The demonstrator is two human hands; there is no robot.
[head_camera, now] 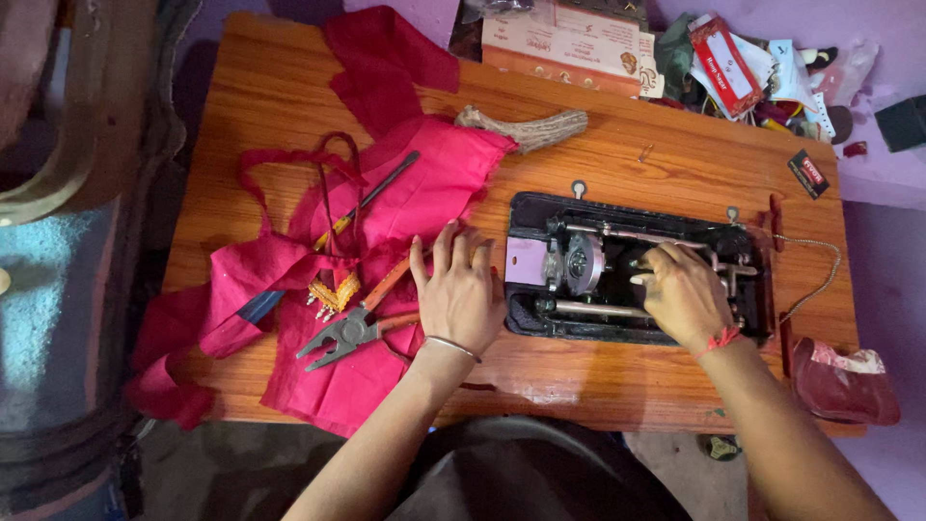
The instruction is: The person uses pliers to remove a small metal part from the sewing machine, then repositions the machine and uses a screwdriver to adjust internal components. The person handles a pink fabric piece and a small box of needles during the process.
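Forearms reaching up from the bottom edge, both over an orange wooden table (675,154). Right hand (687,294) down in the black opening of a tipped-back sewing machine (637,280), set into the table's right half; fingers curled among the rods and linkages, though whether gripping a part cannot be told. Left hand (458,289) flat, fingers spread and open, resting on pink cloth (424,188) just beside the machine's left end, near the round silver wheel (582,262).

Risks, as a judgement: fingertips pinched if the wheel or rods turn while buried in the mechanism; cloth edge drawn into the opening, lying so near it.

Further out: pliers (352,328) with orange grips, touching the left hand's thumb side; a long dark-shafted tool (371,198) across the cloth; a pale horn-like piece (526,127) above. Printed boxes (564,43) and packets crowding the far edge; a dark red pouch (844,381) at the right corner.
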